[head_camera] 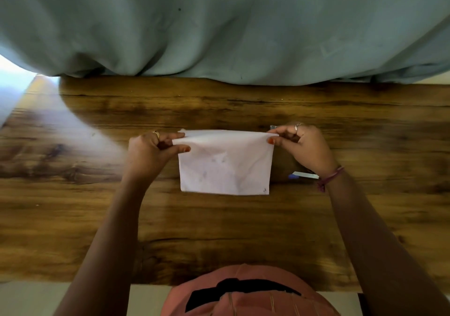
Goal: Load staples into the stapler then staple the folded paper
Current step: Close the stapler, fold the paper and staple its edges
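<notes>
You are pinching folded paper (225, 163) by far corners, left hand (152, 153) and right hand (308, 146) both closed on it, sheet hanging slack above mid tabletop (219, 230).

Risks: tugging apart is risking tear; loosening is risking fold opening.

Stapler not clearly showing; small items (305, 175) lying under right wrist.

Near tabletop lying open; grey cloth (219, 23) bounding far edge.

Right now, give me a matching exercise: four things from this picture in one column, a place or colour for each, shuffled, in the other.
Things:
1. paper
2. cloth
3. left hand
4. right hand

Descriptions:
A. grey-green, along the table's far edge
B. white, held up by its top corners
C. purple thread at its wrist
D. gold-coloured ring on a finger

Pairs: 1-B, 2-A, 3-D, 4-C
</notes>
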`<state>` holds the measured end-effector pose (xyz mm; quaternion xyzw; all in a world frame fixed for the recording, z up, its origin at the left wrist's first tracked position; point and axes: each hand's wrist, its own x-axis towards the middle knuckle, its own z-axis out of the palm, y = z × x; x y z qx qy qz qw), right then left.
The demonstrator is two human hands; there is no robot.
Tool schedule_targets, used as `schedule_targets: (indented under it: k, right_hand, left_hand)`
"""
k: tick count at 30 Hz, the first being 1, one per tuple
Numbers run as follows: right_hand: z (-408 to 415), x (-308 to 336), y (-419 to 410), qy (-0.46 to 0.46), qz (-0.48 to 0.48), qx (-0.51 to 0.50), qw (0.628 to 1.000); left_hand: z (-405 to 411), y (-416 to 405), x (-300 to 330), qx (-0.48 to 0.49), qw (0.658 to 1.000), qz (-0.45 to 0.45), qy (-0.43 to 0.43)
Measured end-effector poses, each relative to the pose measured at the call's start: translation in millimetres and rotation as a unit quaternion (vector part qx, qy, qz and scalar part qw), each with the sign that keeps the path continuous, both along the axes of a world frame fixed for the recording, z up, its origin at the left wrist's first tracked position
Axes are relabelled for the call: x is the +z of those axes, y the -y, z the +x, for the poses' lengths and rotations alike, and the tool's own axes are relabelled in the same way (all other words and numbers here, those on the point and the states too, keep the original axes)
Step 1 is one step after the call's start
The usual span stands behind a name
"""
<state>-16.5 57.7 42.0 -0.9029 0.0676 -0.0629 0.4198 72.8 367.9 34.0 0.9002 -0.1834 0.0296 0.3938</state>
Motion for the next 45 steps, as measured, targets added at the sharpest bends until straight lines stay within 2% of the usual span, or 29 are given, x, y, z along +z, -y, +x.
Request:
schedule_targets:
  k: [4, 7, 9, 12, 14, 21, 29, 32, 35, 39, 42, 45]
  right_hand:
    - [8.0, 17.8, 2.5, 0.101, -0.044, -0.018, 0.994]
    - [10.6, 29.3, 6.8, 0.179, -0.025, -0.018, 0.983]
    - [9.4, 29.3, 8.7, 0.230, -0.046, 0.003, 0.972]
    - [2.5, 10.7, 4.1, 0.241, -0.091, 0.033, 0.966]
    - [-6.4, -12.8, -3.0, 0.214, -0.131, 0.049, 0.967]
    - [-47.4, -90.8, -24.6, 0.059, -0.178, 0.108, 0.976]
    - [-49.5, -97.2, -19.1, 0.055, -0.196, 0.096, 0.974]
    - [-46.6, -97.1, -18.1, 0.035, -0.167, 0.090, 0.981]
    - [-44.5, -94.6, -19.8, 0.015, -0.121, 0.073, 0.990]
    - [-42.2, -90.4, -26.3, -0.001, -0.036, 0.034, 0.999]
    - [-40.1, -88.8, -30.6, -0.043, 0.032, -0.012, 0.998]
    - [-37.9, -86.7, -33.8, -0.061, 0.065, -0.030, 0.996]
  left_hand:
    - [1.9, 3.4, 23.0, -0.003, 0.992, -0.027, 0.121]
    - [2.3, 1.7, 30.6, -0.028, 0.974, -0.039, 0.222]
    - [0.2, -0.7, 25.4, -0.033, 0.963, -0.036, 0.267]
    - [-10.3, -8.0, -5.4, -0.032, 0.955, 0.008, 0.294]
    - [-21.5, -15.2, -35.6, -0.037, 0.953, 0.047, 0.296]
    - [-78.3, -35.1, -108.6, -0.067, 0.979, 0.123, 0.149]
    - [-85.9, -29.1, -103.2, -0.072, 0.989, 0.082, 0.101]
    - [-87.7, -27.3, -96.0, -0.034, 0.998, 0.050, -0.011]
    - [-81.2, -16.2, -89.3, 0.046, 0.990, 0.063, -0.117]
    - [-67.9, -0.6, -86.7, 0.148, 0.970, 0.008, -0.191]
    - [-62.3, -1.3, -88.8, 0.177, 0.955, 0.011, -0.237]
    - [-60.5, -4.1, -90.3, 0.179, 0.954, 0.044, -0.238]
